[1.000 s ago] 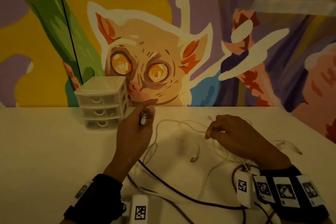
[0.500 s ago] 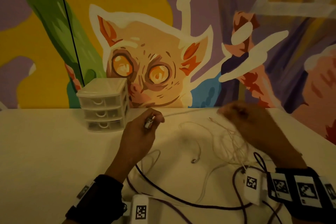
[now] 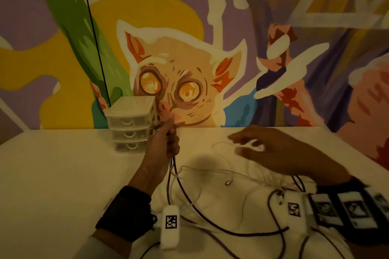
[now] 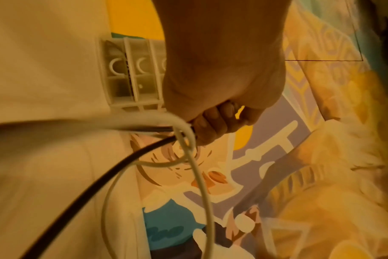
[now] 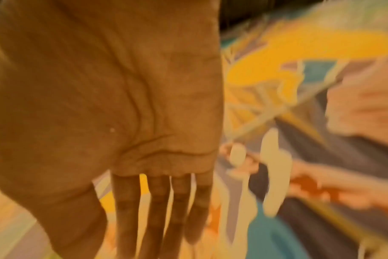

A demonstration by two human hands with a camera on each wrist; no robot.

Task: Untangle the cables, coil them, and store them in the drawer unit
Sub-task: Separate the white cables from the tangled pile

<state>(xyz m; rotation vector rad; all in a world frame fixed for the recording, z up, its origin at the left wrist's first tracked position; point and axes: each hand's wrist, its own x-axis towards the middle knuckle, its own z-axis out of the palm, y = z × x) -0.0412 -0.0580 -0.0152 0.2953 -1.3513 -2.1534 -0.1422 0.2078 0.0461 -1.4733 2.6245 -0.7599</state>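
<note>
My left hand (image 3: pixel 166 134) is raised above the table and grips a bunch of cable ends, a dark cable (image 3: pixel 189 197) and a white cable (image 4: pixel 202 185) hanging down from the fist (image 4: pixel 213 126). Metal plugs (image 3: pixel 152 128) stick out near the thumb. My right hand (image 3: pixel 259 149) hovers flat over the tangle with straight, spread fingers (image 5: pixel 157 210) and holds nothing. Thin white cables (image 3: pixel 223 147) lie looped on the table beneath it, and a loose plug (image 3: pixel 227 183) rests between the hands. The small clear drawer unit (image 3: pixel 130 124) stands at the back, just left of my left hand, all drawers closed.
The pale table (image 3: pixel 52 174) ends at a painted mural wall (image 3: pixel 210 48). A thin dark cord (image 3: pixel 94 38) runs down the wall behind the drawer unit. Dark cable loops (image 3: pixel 275 223) lie near my wrists at the front.
My left hand has risen and closed into a fist round the cable ends, lifting dark and white strands off the table. My right hand let go of the white cables and opened flat.
</note>
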